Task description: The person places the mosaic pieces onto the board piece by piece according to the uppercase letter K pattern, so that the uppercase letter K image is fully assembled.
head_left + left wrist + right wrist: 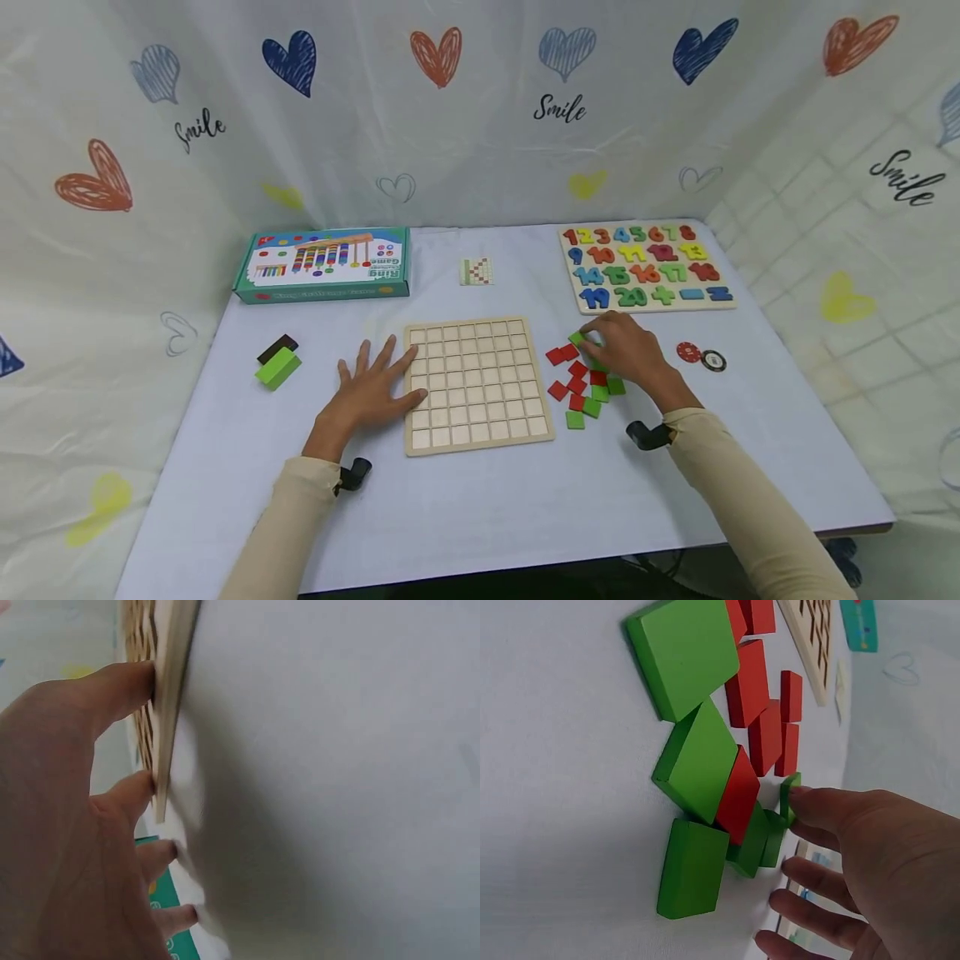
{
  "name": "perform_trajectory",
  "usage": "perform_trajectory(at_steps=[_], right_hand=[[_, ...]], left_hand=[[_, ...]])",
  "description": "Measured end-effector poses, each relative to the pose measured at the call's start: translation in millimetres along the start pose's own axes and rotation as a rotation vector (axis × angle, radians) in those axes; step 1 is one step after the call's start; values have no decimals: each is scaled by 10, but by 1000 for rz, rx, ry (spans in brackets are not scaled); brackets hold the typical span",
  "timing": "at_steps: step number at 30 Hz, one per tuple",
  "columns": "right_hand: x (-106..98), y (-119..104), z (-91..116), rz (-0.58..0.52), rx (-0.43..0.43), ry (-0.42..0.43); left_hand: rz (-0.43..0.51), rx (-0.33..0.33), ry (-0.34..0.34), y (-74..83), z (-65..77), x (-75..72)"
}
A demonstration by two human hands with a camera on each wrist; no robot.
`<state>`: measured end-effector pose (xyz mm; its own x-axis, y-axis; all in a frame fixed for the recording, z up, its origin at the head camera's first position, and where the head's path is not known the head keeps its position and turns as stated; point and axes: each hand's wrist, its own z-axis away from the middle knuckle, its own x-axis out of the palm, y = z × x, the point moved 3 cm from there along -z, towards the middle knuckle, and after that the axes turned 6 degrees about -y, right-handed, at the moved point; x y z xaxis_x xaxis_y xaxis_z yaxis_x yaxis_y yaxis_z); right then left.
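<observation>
A wooden grid board (pixel 477 383) with square cells lies at the middle of the table. My left hand (pixel 372 392) is spread at its left side, thumb and index finger touching the frame; the left wrist view shows the thumb (pixel 124 690) on the board's edge (pixel 174 697). To the right of the board lies a loose cluster of square tiles, red ones (pixel 557 390) and green ones (pixel 575 420). At the far end of the cluster my right hand (pixel 626 348) pinches a green tile (pixel 790 793) between thumb and index finger, the other fingers held apart.
Behind the board lies a small patterned card (pixel 476 271). A boxed toy set (pixel 322 265) stands back left, a number puzzle board (pixel 645 267) back right. Green and dark blocks (pixel 278 367) lie at left; red and black round chips (pixel 689 352) lie right of my right hand.
</observation>
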<state>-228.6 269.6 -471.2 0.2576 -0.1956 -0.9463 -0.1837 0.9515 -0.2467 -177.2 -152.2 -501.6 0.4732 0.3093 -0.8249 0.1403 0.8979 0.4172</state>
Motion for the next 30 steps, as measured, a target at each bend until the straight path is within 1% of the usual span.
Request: perform_trajectory(at_steps=[3, 10, 20, 25, 30], right_hand=[[-1, -6, -3, -13, 3, 9], [22, -5, -34, -45, 29, 3], [38, 4, -73, -62, 33, 42], [61, -25, -111, -102, 70, 73], [95, -69, -168, -176, 100, 93]], left_hand=[[4, -1, 9, 16, -2, -5], [42, 6, 27, -31, -12, 12], [71, 23, 27, -47, -48, 8], [62, 30, 25, -42, -34, -15], [74, 21, 23, -48, -36, -9]])
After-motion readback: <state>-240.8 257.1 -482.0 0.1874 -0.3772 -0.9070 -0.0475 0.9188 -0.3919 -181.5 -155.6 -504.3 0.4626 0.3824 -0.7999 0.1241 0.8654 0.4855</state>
